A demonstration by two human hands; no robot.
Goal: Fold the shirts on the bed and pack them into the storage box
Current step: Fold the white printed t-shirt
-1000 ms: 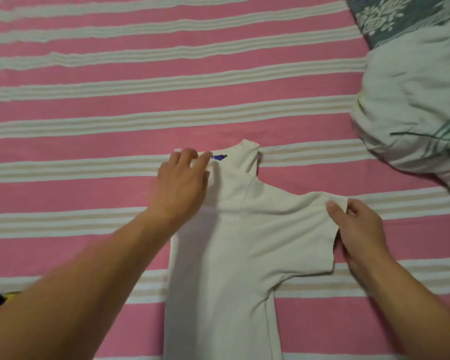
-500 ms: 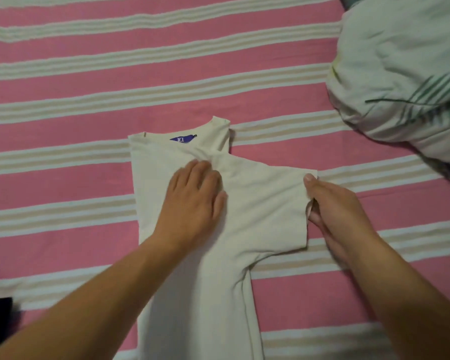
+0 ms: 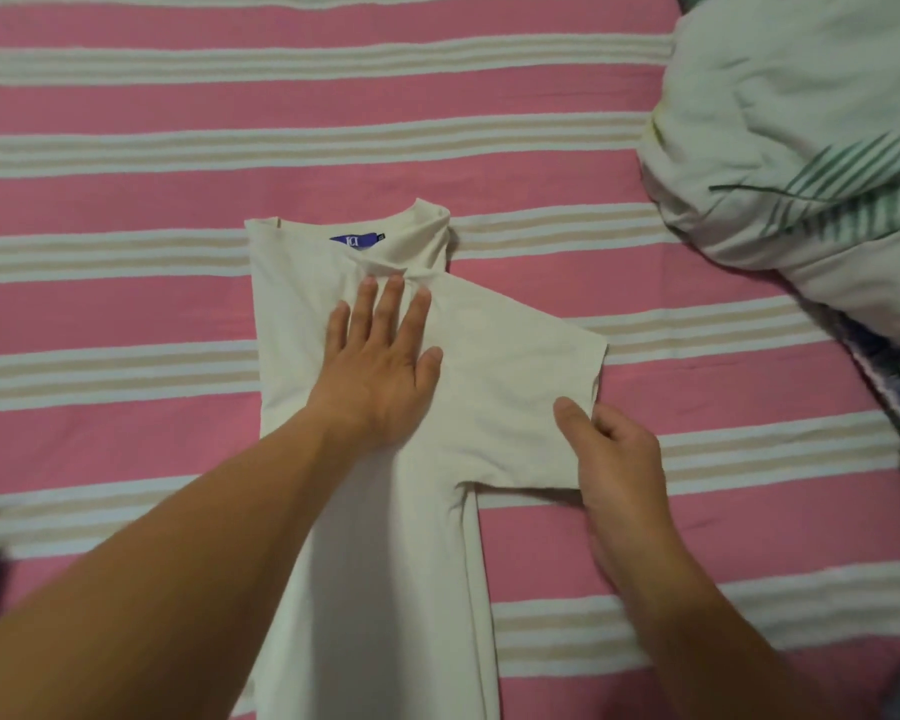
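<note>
Head view, frame centre: left hand (image 3: 380, 376), fingers (image 3: 388, 309) straight, presses the white shirt (image 3: 385, 563) flat; right hand (image 3: 619, 459) pinches its sleeve (image 3: 520, 387) on the bed (image 3: 126, 314).

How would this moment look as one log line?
step: folding | left hand: pressing flat on white shirt | right hand: pinching sleeve | storage box: unseen

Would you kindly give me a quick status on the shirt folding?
Left hand flat on white shirt. Right hand pinching its sleeve. Quilt off right, not obstructing.
</note>
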